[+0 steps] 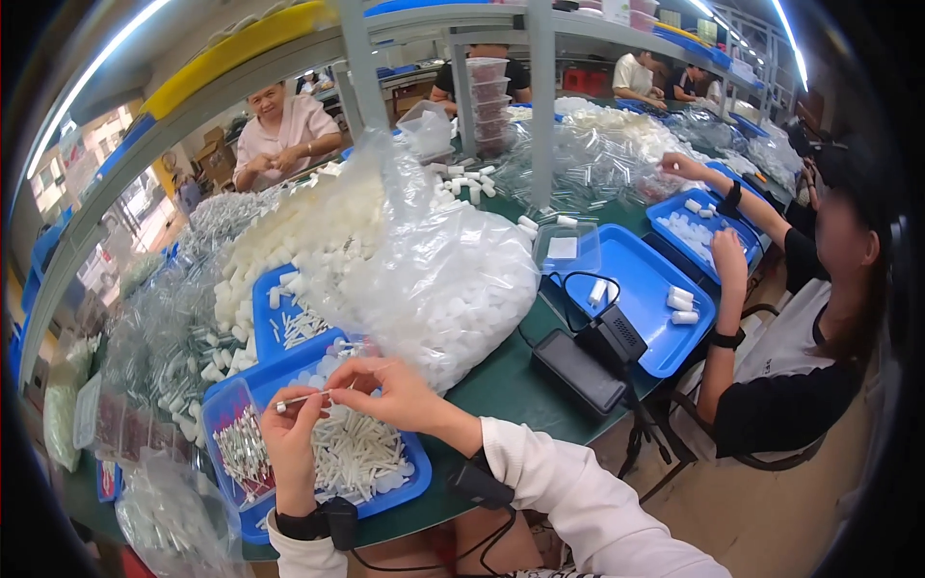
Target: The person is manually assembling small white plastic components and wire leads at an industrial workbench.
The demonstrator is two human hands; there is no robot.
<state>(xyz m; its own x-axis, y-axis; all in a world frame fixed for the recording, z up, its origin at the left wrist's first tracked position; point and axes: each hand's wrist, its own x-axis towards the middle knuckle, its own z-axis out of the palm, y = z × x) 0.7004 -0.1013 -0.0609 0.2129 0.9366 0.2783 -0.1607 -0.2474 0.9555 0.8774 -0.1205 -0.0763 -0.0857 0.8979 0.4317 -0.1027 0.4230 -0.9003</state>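
My left hand (289,448) pinches a thin metallic rod with a small pale end (283,407). From the other side, my right hand (390,390) has its fingertips pressed together at the rod's far end, so both hands are on it; what exactly lies in the right fingertips is too small to tell. Below them is a blue tray (421,479) with a heap of short white tubes (361,453) and some translucent white caps. In the tray's left part, beside my left hand, a clear plastic box (214,409) holds many thin metallic rods with pale ends (246,453).
A big clear bag of white caps (453,289) stands behind the tray. Black boxes with cables (578,371) and another blue tray (665,347) lie to the right. A co-worker (780,337) sits there. Clear tubes in bags (159,356) crowd the left; a metal post (541,116) rises ahead.
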